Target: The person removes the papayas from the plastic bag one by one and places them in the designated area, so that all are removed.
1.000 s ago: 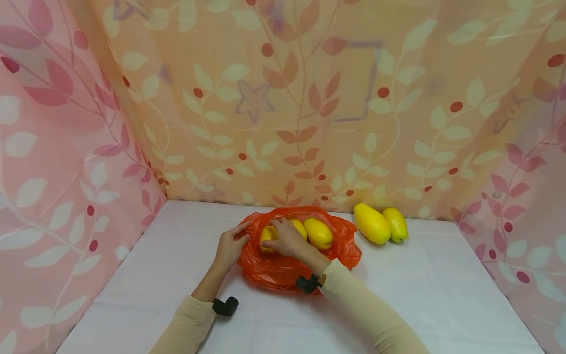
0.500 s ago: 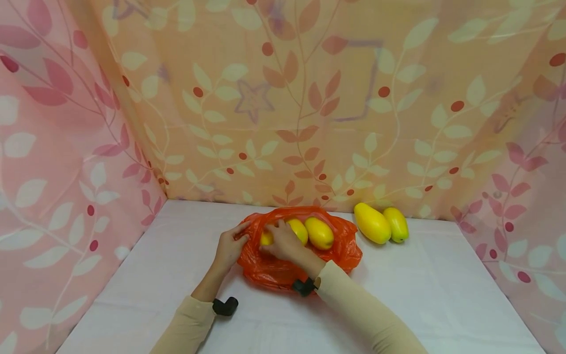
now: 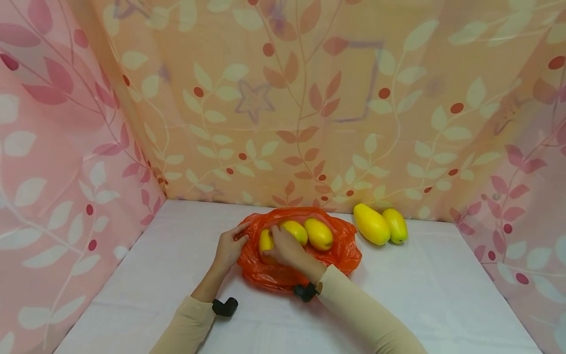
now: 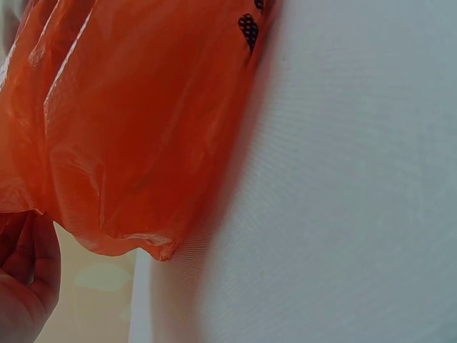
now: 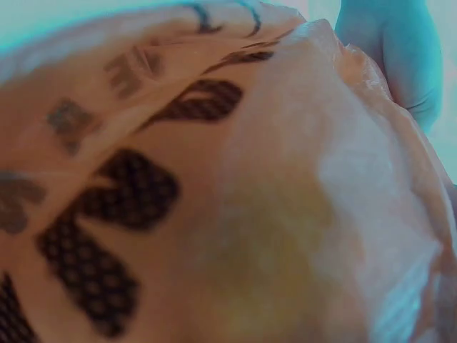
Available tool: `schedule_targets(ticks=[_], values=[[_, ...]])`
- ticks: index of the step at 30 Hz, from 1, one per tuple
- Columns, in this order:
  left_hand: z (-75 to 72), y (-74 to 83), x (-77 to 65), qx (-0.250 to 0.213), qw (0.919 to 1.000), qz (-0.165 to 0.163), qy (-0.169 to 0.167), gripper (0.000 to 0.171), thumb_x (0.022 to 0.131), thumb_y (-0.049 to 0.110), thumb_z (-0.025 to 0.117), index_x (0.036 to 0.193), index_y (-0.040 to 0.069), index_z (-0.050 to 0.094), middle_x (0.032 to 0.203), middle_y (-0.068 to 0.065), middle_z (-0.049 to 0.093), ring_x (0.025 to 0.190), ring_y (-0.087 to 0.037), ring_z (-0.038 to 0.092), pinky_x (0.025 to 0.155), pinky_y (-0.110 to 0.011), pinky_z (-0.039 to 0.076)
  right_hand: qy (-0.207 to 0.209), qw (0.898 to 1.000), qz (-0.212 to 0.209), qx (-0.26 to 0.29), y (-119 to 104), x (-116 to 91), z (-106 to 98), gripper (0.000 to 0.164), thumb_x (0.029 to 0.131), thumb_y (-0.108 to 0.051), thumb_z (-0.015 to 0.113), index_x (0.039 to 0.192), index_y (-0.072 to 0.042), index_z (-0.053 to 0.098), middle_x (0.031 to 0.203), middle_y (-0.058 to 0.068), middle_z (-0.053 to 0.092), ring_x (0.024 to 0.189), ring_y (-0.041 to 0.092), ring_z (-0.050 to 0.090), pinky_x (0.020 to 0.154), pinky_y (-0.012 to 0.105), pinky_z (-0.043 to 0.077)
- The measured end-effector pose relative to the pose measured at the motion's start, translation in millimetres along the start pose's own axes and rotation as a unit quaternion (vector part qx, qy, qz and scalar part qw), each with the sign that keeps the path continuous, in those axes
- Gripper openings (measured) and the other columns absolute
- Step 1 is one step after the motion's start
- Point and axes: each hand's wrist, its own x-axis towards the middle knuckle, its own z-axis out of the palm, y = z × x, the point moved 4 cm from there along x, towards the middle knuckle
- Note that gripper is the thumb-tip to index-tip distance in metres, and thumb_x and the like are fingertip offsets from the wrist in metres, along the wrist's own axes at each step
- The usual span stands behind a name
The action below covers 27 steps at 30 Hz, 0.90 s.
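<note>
A crumpled red plastic bag (image 3: 283, 278) lies on the table in the head view, its mouth spread open upward. My left hand (image 3: 228, 249) holds the bag's left rim, fingers at the edge; the left wrist view shows its curled fingers (image 4: 44, 264) under the plastic. Inside the opening, my right hand (image 3: 287, 248) has thumb and fingers about the leftmost yellow mango (image 3: 265, 240), partly covering it. Two more yellow mangoes, a middle mango (image 3: 295, 231) and a right mango (image 3: 318, 234), lie beside it in the bag. Printed plastic (image 5: 128, 193) fills most of the right wrist view.
Right of the bag, a large yellow mango (image 3: 371, 224) and a smaller greenish-yellow mango (image 3: 395, 225) lie side by side near the back wall. Leaf-patterned cloth (image 3: 300, 98) encloses the white table (image 3: 442, 295) at back and sides.
My right hand has shifted slightly and its fingers have drawn in around the leftmost mango, which now shows more on its left side. The left hand has stayed at the bag's rim.
</note>
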Motion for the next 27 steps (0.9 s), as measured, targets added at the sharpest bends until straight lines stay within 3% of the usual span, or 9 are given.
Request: schedule_targets(ticks=[10,21,27], values=[[-0.2,2.2,-1.8,-0.016,0.9998,-0.006,-0.009,0.040,0.094,0.003,0.055,0.134,0.004,0.059,0.141,-0.017,0.055,0.136,-0.029,0.047,0.108,-0.044,0.044,-0.018,1.000,0.020,-0.004,0.6,0.7,5.8,0.079,0.082,-0.042,0.076,0.141,-0.003,0.040,0.116,0.016,0.066,0.100,0.029,0.065,0.093,0.043,0.055],[-0.1,2.5,-1.3,-0.014,0.9998,-0.012,-0.006,0.040,0.094,0.002,0.055,0.134,0.004,0.059,0.141,-0.017,0.054,0.136,-0.030,0.047,0.107,-0.044,0.045,-0.005,0.999,0.036,0.039,2.7,0.3,8.1,0.074,0.080,-0.036,0.079,0.137,-0.006,0.041,0.107,0.014,0.065,0.089,0.026,0.062,0.086,0.041,0.056],[-0.3,4.1,-1.3,-0.013,0.9998,-0.013,-0.005,0.040,0.095,0.003,0.055,0.134,0.006,0.060,0.141,-0.016,0.055,0.135,-0.029,0.048,0.105,-0.044,0.046,0.008,0.996,0.040,0.075,3.6,-4.1,3.9,0.075,0.080,-0.034,0.079,0.138,-0.005,0.041,0.114,0.014,0.064,0.093,0.026,0.061,0.089,0.043,0.055]])
